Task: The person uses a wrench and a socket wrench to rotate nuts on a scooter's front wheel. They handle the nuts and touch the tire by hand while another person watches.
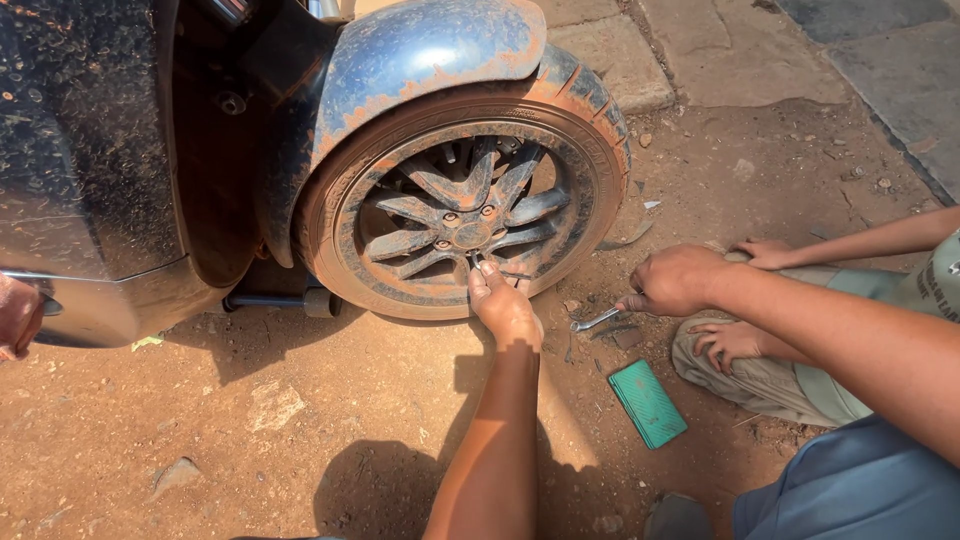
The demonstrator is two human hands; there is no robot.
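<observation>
Head view: left hand (pixel 503 303) at frame centre pinches a small dark tool (pixel 474 262) against the hub of the dusty, rust-coloured spoked scooter wheel (pixel 470 215); its long axis runs upright, tip pointing up at the hub. Right hand (pixel 673 280), centre right, is closed round a silver metal spanner (pixel 597 320) whose head points lower left. Judged step: working a hub fastener; next calls for steady seating of the tool

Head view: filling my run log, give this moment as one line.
left hand: at wheel rim | right hand: holds wrench | ground: green case
</observation>
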